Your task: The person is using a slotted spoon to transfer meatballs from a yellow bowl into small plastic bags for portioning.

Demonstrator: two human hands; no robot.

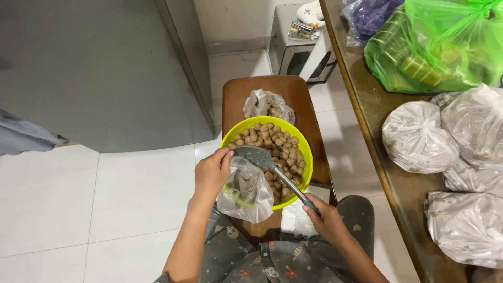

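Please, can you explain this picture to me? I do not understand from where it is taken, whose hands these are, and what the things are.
There is one picture, from a camera on a person's head, looking down at that person's own two bare hands; no machine is involved. The person sits before a wooden stool. On it stands a yellow-green bowl full of small brown balls, with a small tied bag of the same behind it. The left hand holds a clear plastic bag open at the bowl's edge. The right hand grips the handle of a grey slotted spoon, whose head is at the bag's mouth. On the right, a wooden table carries filled pale bags and a green bag.
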